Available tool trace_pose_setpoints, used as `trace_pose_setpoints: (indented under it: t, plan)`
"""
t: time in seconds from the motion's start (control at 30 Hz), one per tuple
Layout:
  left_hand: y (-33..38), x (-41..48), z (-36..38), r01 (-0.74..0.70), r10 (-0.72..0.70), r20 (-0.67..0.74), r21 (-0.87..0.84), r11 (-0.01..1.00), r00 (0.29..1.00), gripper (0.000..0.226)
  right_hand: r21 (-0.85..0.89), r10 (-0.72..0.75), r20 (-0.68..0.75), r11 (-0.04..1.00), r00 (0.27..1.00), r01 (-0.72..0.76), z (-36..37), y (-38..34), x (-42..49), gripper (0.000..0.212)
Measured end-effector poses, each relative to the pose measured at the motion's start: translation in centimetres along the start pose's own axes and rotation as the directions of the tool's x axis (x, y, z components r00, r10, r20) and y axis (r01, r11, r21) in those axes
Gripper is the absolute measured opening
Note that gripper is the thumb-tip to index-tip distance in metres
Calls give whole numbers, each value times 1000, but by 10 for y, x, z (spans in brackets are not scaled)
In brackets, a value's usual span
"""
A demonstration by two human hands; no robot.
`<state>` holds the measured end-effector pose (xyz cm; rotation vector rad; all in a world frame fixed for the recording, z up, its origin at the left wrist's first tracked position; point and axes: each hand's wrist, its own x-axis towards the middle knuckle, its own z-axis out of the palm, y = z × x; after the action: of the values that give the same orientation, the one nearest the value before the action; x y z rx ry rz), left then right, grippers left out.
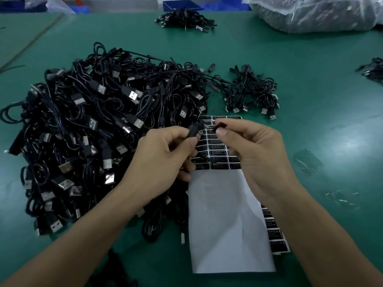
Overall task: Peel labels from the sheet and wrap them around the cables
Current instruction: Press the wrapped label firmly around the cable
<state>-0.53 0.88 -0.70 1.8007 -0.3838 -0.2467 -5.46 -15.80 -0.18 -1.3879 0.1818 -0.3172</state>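
Pinched a peeled black label (pixel 221 126) between thumb and forefinger of the right hand (pixel 255 154), just above the label sheet (pixel 226 214). Gripped a thin black cable (pixel 192 131) near its end in the curled fingers of the left hand (pixel 163 156), close beside the label; could not tell whether the two touched. Held both hands near each other over the upper part of the sheet, covering some of its rows of black labels. Showed the sheet flat on the green counter (pixel 310 69), its lower part bare white backing, with a second sheet (pixel 275 235) of black labels poking out from under its right edge. Showed a large heap of cables (pixel 93 125) with silver USB plugs piled to the left, touching the sheet's upper left corner. Showed a smaller bunch (pixel 252 94) beyond the sheet to the right, a far bundle (pixel 184 19) at the counter's back, and a clear plastic bag (pixel 321 13) of dark goods in the far right corner.
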Motion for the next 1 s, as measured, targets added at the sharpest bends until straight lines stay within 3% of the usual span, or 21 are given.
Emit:
trace_pose_setpoints:
  t: [0.23, 0.3, 0.37, 0.53, 0.63, 0.73, 0.87, 1.0]
  plan:
    - [3, -2, -1, -28, 28, -8, 8, 1000, 1000, 20, 102, 114, 57, 988, 992, -119, -1, -2, -2, 19]
    - [7, -2, 0, 3, -3, 0, -13, 1000, 1000, 30, 131, 129, 63, 982, 990, -137, 0, -2, -2, 18]
    - [9, 0, 0, 67, -67, 4, -90, 994, 998, 35, 153, 137, 59, 978, 989, -145, 0, -2, -1, 25]
    - [9, 3, -3, 142, -136, 40, -253, 957, 990, 11, 116, 153, 61, 980, 986, -159, -3, -1, -1, 52]
    - [9, 3, -4, 157, -148, 55, -294, 943, 988, 25, 134, 163, 57, 976, 985, -169, -2, -3, -1, 36]
    - [11, 4, -3, 175, -177, 25, -336, 925, 984, 23, 137, 169, 67, 975, 983, -177, -2, -3, -1, 13]
    - [12, 2, -2, 165, -177, -15, -296, 941, 984, 15, 202, 124, 158, 967, 980, -155, -3, -8, -3, 15]
    - [17, 0, 0, 192, -197, 4, -253, 948, 980, 35, 246, 91, 233, 958, 968, -150, 0, -9, -4, 14]
